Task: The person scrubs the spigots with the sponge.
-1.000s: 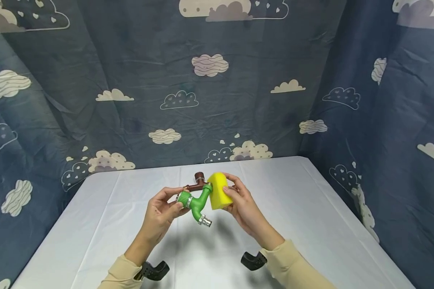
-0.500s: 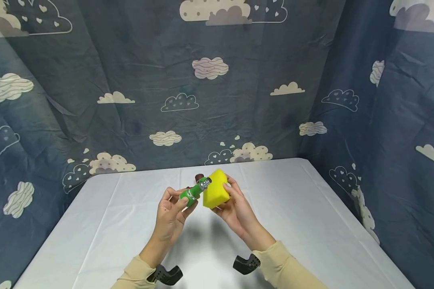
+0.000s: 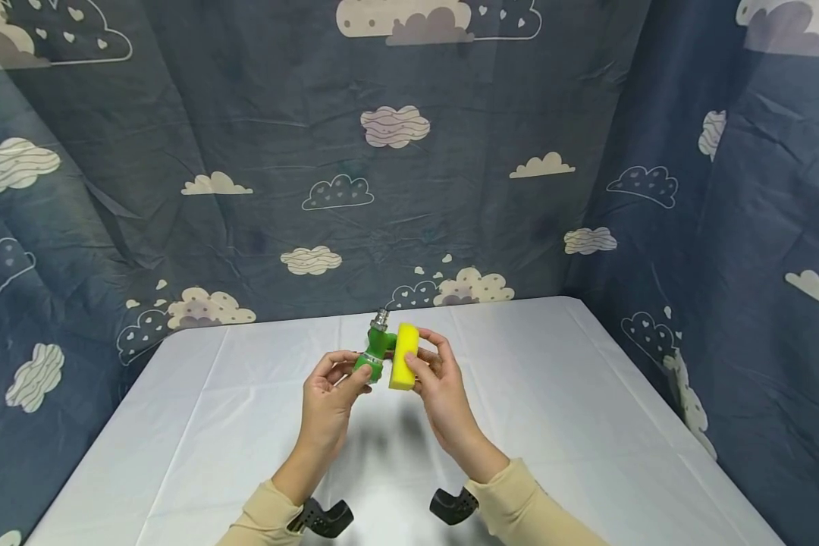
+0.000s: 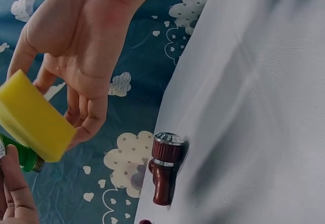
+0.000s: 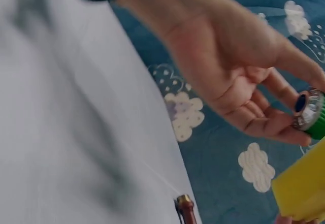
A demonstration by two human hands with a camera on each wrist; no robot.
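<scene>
Above the table, my left hand [image 3: 326, 402] pinches a green tap [image 3: 377, 345] by its ribbed knob, the metal spout pointing up and away. My right hand [image 3: 450, 402] holds a yellow sponge [image 3: 403, 356] between thumb and fingers, its flat side right at the tap's inlet end. In the left wrist view the sponge [image 4: 35, 115] overlaps part of the green tap, and the threaded inlet shows below it. A brown tap [image 4: 163, 170] with a chrome-capped knob lies on the white cloth; in the head view it is almost wholly hidden behind the hands.
A white cloth covers the table [image 3: 246, 425]. Dark blue curtains [image 3: 450, 205] with cloud prints stand behind and at both sides. Black camera mounts [image 3: 327, 519] sit at both wrists, below the beige sleeves.
The left hand has turned the green tap so its spout swings from down to up and away. The sponge has shifted slightly left and now stands edge-on. Both forearms have come closer together.
</scene>
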